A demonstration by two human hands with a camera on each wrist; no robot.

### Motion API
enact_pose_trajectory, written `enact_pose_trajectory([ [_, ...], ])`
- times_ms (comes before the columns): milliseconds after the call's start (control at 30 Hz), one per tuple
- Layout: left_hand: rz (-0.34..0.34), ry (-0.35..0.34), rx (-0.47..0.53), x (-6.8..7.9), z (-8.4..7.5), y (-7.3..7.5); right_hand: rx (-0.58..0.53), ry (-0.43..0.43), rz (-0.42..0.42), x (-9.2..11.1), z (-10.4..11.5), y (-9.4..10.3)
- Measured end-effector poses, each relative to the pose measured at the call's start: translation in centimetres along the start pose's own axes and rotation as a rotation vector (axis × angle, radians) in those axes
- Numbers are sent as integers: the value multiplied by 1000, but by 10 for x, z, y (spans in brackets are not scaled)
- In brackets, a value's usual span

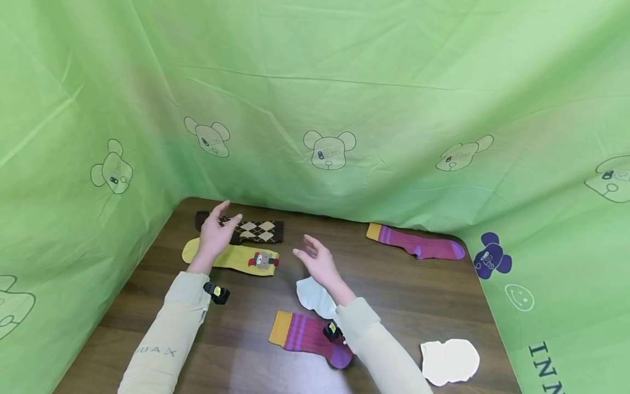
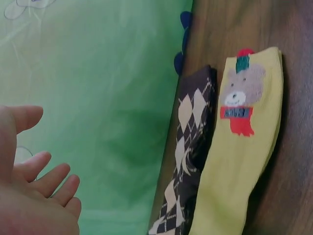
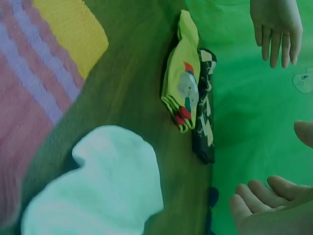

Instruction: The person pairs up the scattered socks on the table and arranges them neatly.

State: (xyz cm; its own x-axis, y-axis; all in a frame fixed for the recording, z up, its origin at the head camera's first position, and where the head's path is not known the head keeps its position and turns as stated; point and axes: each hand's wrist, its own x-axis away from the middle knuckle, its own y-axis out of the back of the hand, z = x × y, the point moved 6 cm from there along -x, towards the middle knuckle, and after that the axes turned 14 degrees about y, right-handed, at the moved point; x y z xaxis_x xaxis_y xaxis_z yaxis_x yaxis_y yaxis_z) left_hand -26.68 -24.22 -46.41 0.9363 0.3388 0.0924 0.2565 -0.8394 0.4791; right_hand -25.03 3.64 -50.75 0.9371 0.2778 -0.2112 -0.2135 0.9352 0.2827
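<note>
My left hand [image 1: 216, 232] hovers over the left of the table, fingers relaxed and holding nothing. In the head view it overlaps a yellow sock [image 1: 241, 258] with a bear picture and a dark argyle sock [image 1: 258, 231] behind it. Both socks lie side by side in the left wrist view, right of the hand [image 2: 41, 181]. My right hand [image 1: 319, 261] is raised near mid-table, empty, thumb apart from loosely bent fingers. Below it lies a white sock [image 1: 315, 295], and nearer the front a purple striped sock [image 1: 307, 334] with a yellow cuff, partly covered by the right wrist camera.
Another purple striped sock [image 1: 415, 242] lies at the back right, along the green curtain [image 1: 394, 137]. A second white sock [image 1: 450, 361] rests near the front right. The wooden table [image 1: 394, 298] is bordered by curtain at the back and both sides.
</note>
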Motion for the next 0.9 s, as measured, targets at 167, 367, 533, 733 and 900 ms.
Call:
enact_pose_trajectory([
  [167, 27, -2, -7, 4, -5, -8, 12, 3, -14, 1, -1, 11],
  [367, 70, -3, 14, 13, -13, -18, 0, 3, -32, 3, 6, 24],
  [533, 87, -39, 13, 19, -19, -26, 36, 4, -46, 6, 4, 32],
  [733, 106, -42, 18, 25, -19, -40, 58, 21, -59, 12, 3, 42],
  [900, 154, -67, 20, 33, -18, -55, 68, 5, -57, 16, -1, 50],
])
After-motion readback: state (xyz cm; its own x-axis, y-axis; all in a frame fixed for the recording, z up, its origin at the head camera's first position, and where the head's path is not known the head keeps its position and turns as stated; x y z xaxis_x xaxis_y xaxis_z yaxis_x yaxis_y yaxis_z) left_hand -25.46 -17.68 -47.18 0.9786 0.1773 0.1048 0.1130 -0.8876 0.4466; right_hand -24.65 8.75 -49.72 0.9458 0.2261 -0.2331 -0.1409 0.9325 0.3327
